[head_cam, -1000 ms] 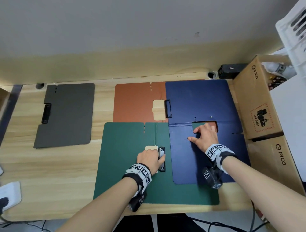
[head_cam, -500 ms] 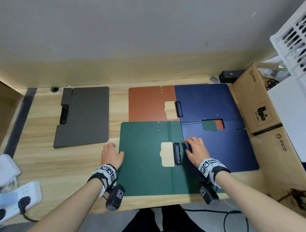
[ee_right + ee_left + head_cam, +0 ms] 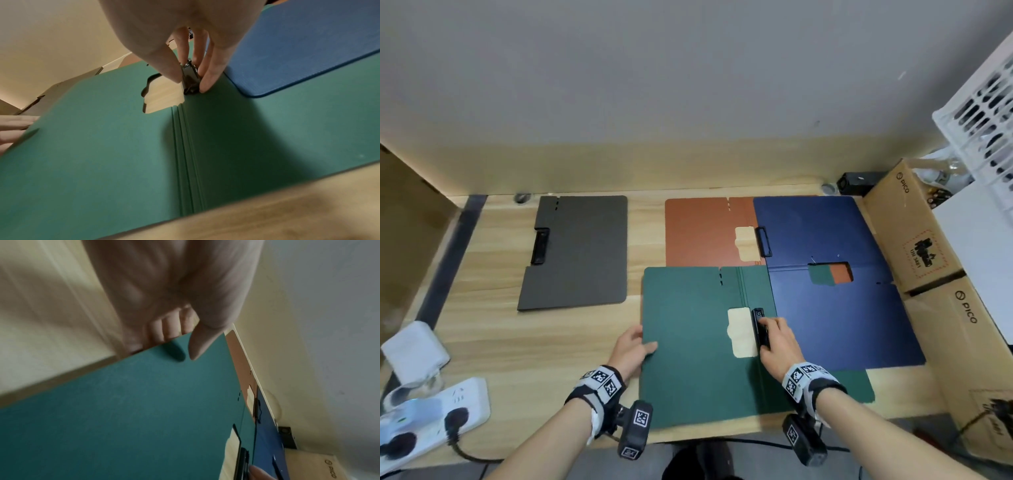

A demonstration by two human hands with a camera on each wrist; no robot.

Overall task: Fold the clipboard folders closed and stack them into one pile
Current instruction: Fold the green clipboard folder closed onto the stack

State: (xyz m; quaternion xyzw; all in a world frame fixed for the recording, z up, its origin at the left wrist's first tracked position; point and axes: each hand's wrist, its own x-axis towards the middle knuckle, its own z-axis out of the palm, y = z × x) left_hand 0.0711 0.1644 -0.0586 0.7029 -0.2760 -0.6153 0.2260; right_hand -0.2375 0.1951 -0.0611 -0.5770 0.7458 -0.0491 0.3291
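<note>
Nearest, the green folder (image 3: pixel 698 342) lies open on the tabletop (image 3: pixel 534 342). The left hand (image 3: pixel 631 349) pinches its left edge, thumb on top; the right hand (image 3: pixel 777 342) pinches its black clip (image 3: pixel 759 329). Farther back lie the open blue folder (image 3: pixel 825 308), the orange folder (image 3: pixel 702 233) and the closed grey folder (image 3: pixel 582 253).

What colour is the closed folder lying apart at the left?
Dark grey, clearest in the head view.

Evenly lit from above, with a warm glow along the far bench (image 3: pixel 571 339) edge. Soft shadows. Wide-angle bending at edges. Blurred, dim near foreground in both wrist views.
</note>
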